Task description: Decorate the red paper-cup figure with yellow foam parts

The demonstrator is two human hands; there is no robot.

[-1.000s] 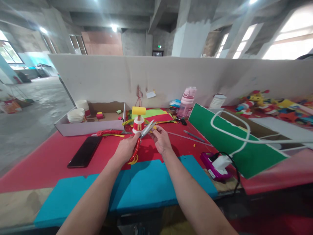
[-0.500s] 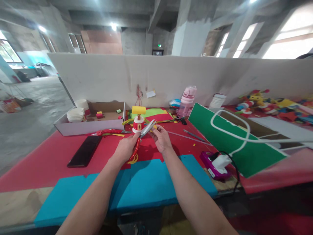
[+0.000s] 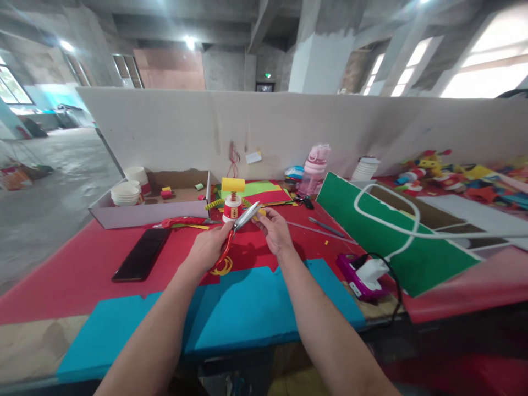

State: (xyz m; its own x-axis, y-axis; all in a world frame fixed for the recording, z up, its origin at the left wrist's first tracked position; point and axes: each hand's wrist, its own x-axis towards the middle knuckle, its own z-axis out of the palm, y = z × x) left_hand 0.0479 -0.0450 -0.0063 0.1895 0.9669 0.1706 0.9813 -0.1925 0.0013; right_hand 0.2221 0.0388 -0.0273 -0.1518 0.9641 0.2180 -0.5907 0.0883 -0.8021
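My left hand [image 3: 209, 245] is closed round the red handles of the scissors [image 3: 246, 215], whose blades point up and right. At the blade tips, my right hand [image 3: 273, 230] pinches a small yellow piece [image 3: 260, 213]. Just behind the scissors stands a paper-cup figure [image 3: 233, 206] in red and white, with a yellow roll [image 3: 233, 185] on a spring-like neck and green-yellow folded strips at its sides. Yellow paper loops [image 3: 223, 266] lie below the scissors on the red table cover [image 3: 181, 264].
Blue sheets [image 3: 247, 308] line the front edge. Around the hands are a phone [image 3: 142, 254], a box [image 3: 152, 215] with cups, a red cutter [image 3: 183, 221], a pink bottle [image 3: 315, 170], a purple power strip [image 3: 358, 278] and a green board [image 3: 383, 236].
The scissor blades look closer together at the yellow piece. Both hands have stayed in nearly the same place, and the view has shifted slightly.
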